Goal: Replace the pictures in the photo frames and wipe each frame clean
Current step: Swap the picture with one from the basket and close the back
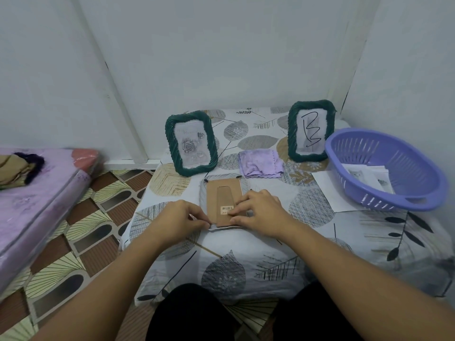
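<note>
A white photo frame (203, 193) lies face down on the table in front of me, its brown cardboard back (224, 195) with a stand flap and barcode sticker facing up. My left hand (179, 217) pinches the near left corner of the backing. My right hand (258, 212) rests its curled fingers on the near right part of the backing. Two green rope-edged frames stand upright behind: the left one (190, 142) shows a rose picture, the right one (310, 130) shows a sheet marked "B". A lilac cloth (259, 163) lies folded between them.
A purple plastic basket (386, 168) holding printed pictures stands at the right on a white sheet (327, 188). The table wears a leaf-patterned cover (246, 254). A wrapped pink mattress (37, 193) lies low at the left. Walls close the back and right.
</note>
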The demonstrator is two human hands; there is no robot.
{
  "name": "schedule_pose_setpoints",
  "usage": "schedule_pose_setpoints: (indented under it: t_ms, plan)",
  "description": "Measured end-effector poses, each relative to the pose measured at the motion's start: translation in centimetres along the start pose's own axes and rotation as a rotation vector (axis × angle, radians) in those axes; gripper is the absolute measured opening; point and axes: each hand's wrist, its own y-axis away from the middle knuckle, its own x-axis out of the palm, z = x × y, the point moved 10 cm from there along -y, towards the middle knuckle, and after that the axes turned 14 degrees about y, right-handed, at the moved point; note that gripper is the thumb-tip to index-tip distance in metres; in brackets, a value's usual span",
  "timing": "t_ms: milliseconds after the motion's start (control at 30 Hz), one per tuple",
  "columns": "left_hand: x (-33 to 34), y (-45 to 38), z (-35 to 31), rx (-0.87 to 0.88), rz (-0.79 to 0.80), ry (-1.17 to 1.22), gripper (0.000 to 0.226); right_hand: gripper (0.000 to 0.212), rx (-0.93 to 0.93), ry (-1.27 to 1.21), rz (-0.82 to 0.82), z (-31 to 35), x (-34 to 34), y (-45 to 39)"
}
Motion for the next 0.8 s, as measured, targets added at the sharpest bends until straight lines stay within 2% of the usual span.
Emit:
schedule_pose_setpoints:
  t_ms: [233, 367, 500, 667, 800]
  plan:
    - [0.2, 0.0, -0.2, 0.016, -0.020, -0.048, 0.000, 0.033, 0.046, -0.030, 0.022, -0.2, 0.1, -0.2]
    - [0.7, 0.8, -0.6, 0.068, -0.083, -0.124, 0.006, 0.033, 0.056, -0.043, 0.036, -0.3, 0.2, -0.3]
    - [0.8, 1.2, -1.1, 0.109, -0.148, -0.092, 0.009, 0.031, 0.064, -0.053, 0.044, -0.4, 0.3, -0.4]
    - [0.6, 0.8, -0.6, 0.045, -0.221, -0.067, 0.007, 0.030, 0.069, -0.067, 0.047, -0.4, 0.3, -0.4]
    - [0.7, 0.7, -0.2, 0.003, -0.219, -0.041, 0.006, 0.031, 0.067, -0.070, 0.046, -0.4, 0.3, -0.4]
